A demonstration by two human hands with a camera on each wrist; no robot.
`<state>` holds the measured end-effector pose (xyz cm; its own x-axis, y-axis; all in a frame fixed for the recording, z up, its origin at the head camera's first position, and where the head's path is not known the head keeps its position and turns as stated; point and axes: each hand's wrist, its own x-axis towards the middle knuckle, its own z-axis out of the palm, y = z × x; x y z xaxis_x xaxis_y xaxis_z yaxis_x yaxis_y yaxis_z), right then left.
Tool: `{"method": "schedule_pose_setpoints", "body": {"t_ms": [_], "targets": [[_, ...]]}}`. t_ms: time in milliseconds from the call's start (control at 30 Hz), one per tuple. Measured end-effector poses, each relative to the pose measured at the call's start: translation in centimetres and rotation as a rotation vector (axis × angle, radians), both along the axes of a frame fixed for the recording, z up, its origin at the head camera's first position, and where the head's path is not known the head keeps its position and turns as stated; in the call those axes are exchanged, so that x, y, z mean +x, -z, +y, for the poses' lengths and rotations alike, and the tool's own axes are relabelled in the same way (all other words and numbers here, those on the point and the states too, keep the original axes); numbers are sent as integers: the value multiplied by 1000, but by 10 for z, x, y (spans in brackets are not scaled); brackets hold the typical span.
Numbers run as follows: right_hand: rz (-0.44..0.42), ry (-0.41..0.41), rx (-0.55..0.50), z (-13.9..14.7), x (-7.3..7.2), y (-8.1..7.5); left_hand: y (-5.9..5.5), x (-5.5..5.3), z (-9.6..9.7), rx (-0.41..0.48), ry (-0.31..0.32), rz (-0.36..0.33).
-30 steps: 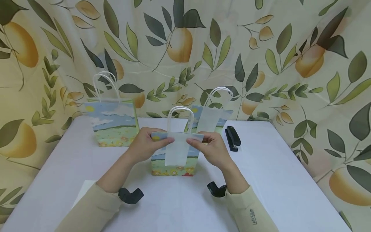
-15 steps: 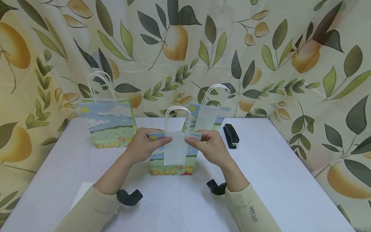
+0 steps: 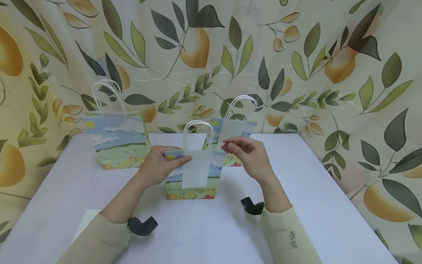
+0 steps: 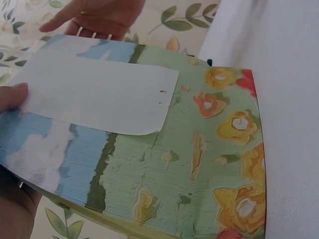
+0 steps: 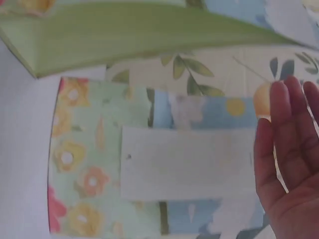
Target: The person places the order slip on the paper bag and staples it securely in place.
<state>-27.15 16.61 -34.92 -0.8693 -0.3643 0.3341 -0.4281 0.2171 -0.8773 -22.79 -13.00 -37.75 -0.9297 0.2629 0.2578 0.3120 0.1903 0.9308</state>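
Observation:
My left hand (image 3: 161,165) pinches the upper left rim of a small paper gift bag (image 3: 191,193), printed with sky, meadow and flowers. Its thumb lies in front and the fingers go behind. A white paper strip (image 3: 195,170) hangs down the bag's front below the white handles (image 3: 197,126). Small marks show near the strip's lower end (image 4: 162,97) in the left wrist view. Just off the bag's upper right corner is my right hand (image 3: 248,156), holding nothing. In the right wrist view its fingers (image 5: 294,134) are extended.
A matching bag with a white strip (image 3: 229,132) stands behind, partly covered by the right hand. A larger bag (image 3: 118,141) stands at the back left. White paper (image 3: 87,218) lies by the left sleeve. The patterned curtain (image 3: 211,55) hangs behind the white table (image 3: 197,234).
My right hand has let go of the bag's right corner and moved slightly right and up, now covering the black stapler. The left hand keeps its grip. The head view has shifted a little.

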Motion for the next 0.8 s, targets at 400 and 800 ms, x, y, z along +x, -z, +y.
{"method": "schedule_pose_setpoints", "body": {"t_ms": [400, 800], "targets": [[-50, 627, -20, 49, -30, 6, -2, 0, 1, 15, 26, -53], [-302, 773, 283, 71, -53, 41, -1, 2, 0, -9, 11, -43]]}}
